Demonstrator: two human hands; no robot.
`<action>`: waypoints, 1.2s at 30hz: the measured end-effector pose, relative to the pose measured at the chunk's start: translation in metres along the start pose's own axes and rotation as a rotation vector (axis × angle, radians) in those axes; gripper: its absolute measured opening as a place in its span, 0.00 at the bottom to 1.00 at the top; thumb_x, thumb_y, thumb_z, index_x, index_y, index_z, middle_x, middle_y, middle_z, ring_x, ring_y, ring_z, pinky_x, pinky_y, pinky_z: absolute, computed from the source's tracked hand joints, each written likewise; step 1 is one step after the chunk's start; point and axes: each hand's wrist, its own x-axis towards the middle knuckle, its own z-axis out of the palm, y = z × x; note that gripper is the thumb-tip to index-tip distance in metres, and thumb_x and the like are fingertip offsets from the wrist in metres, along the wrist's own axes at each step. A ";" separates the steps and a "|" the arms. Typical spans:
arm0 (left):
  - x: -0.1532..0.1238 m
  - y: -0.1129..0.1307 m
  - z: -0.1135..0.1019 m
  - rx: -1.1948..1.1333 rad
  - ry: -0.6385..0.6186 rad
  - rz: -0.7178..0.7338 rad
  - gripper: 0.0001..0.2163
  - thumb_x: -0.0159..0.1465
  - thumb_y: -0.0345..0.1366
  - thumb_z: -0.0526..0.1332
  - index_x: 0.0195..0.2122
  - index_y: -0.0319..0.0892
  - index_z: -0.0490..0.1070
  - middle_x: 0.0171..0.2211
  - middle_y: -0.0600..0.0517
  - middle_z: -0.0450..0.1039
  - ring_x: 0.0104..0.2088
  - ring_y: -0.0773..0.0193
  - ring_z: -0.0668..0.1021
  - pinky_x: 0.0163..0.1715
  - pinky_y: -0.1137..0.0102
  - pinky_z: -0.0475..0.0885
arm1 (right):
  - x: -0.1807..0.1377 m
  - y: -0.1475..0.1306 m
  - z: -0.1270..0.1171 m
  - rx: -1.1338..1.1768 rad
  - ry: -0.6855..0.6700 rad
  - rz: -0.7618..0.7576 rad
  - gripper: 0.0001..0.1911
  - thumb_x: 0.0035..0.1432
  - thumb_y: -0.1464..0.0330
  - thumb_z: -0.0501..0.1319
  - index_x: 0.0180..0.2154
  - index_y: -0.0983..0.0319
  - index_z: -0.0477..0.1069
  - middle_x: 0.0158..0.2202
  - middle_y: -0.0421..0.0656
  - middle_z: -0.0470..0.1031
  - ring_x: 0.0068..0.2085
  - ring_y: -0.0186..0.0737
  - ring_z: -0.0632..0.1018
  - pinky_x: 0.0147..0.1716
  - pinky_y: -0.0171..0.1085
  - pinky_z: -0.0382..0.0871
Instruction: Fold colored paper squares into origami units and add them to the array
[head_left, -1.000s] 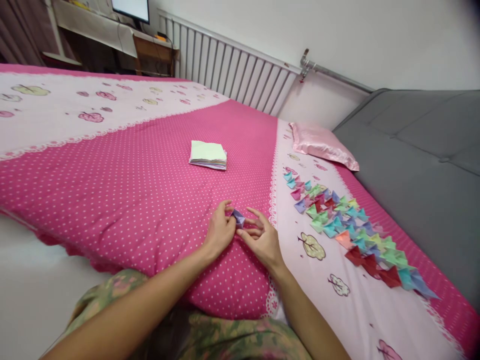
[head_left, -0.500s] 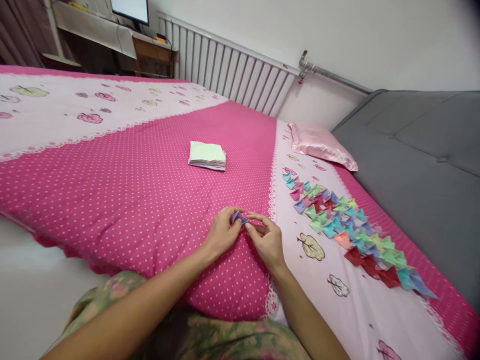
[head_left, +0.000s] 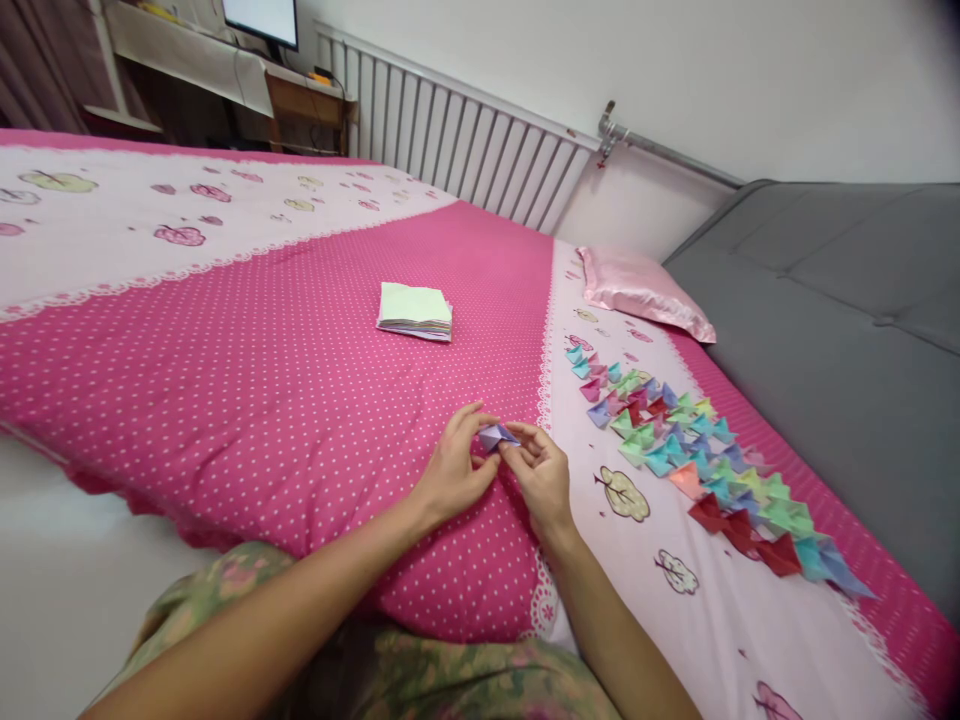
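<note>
A small folded purple paper boat (head_left: 496,437) is held just above the pink dotted bedspread. My right hand (head_left: 541,480) pinches its right end between thumb and fingers. My left hand (head_left: 454,470) curves around the left end, fingertips at the paper's upper edge and the thumb apart below it; the underside of the boat is hidden. Beyond the hands lies a stack of square paper (head_left: 415,308), pale green on top. To the right, many folded paper boats (head_left: 701,440) in red, green, blue, yellow and purple stand in close rows.
A pink satin pillow (head_left: 641,290) rests near the grey padded headboard (head_left: 840,270). White radiator bars (head_left: 465,130) run along the wall. At the far left stands a desk (head_left: 300,95) with a monitor (head_left: 262,20). The bed's edge drops off at the left.
The purple paper boat has moved slightly right and turned, showing a lighter face. My left thumb has come off the paper, and that hand's fingers have spread. My right hand keeps its pinch.
</note>
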 end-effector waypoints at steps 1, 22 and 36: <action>0.000 0.002 0.000 -0.015 -0.007 -0.023 0.17 0.55 0.30 0.57 0.47 0.41 0.63 0.55 0.41 0.55 0.56 0.51 0.62 0.30 0.69 0.74 | 0.000 0.000 -0.001 -0.014 0.003 -0.013 0.13 0.47 0.69 0.63 0.38 0.62 0.69 0.38 0.45 0.75 0.37 0.40 0.77 0.38 0.38 0.72; 0.013 -0.009 -0.001 -0.437 -0.010 -0.449 0.05 0.50 0.25 0.59 0.30 0.35 0.69 0.22 0.52 0.71 0.22 0.69 0.73 0.25 0.74 0.68 | -0.002 -0.004 -0.002 -0.339 -0.029 -0.181 0.14 0.50 0.72 0.57 0.41 0.61 0.69 0.37 0.45 0.76 0.38 0.39 0.77 0.37 0.37 0.72; 0.014 -0.008 -0.001 -0.534 -0.022 -0.534 0.02 0.52 0.26 0.59 0.28 0.34 0.69 0.16 0.55 0.69 0.16 0.72 0.70 0.20 0.76 0.64 | -0.005 -0.008 0.000 -0.369 -0.007 -0.202 0.12 0.53 0.67 0.57 0.41 0.60 0.71 0.37 0.44 0.77 0.38 0.40 0.77 0.36 0.37 0.72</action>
